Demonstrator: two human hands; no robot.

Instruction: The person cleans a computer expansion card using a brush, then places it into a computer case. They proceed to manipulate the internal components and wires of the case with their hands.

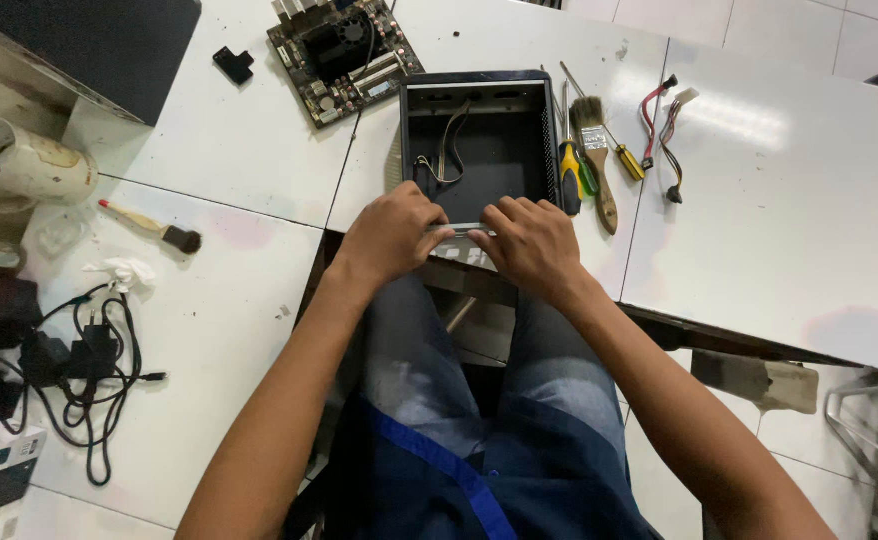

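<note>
1. As both hands press on the near edge of the small open computer case (476, 140), the head view shows the left hand (391, 235) curled over the silvery front rim, fingers bent and close together, gripping it from the left. The right hand (531, 243) sits just beside it, fingers likewise bent over the same rim, knuckles up. Whether the fingertips pinch a panel or only push on it is hidden under the hands.

2. The case lies at the near edge of the white table (759, 210), open side up, empty but for a loop of flat cable inside, partly overhanging the gap above the person's lap.

3. Judging from this grip, doing the work well calls for even pressure from both hands, so the rim does not twist, and for keeping the case flat on the table so it cannot tip into the lap.

4. Just right of the case lie a yellow-handled screwdriver (569, 172), a green-handled one, a paintbrush (597, 150) and, further right, a bundle of red and black cables (664, 125).

5. Behind the case to the left lies a bare motherboard (344, 55) with a dark fan. Well to the left lie a smaller brush (149, 225), a stained white mug (29, 170) on its side, and a tangle of black power cord (89, 370).

6. The surface is made of white tabletops pushed together, scuffed and marked in places; pale floor tiles show at the top right.
</note>
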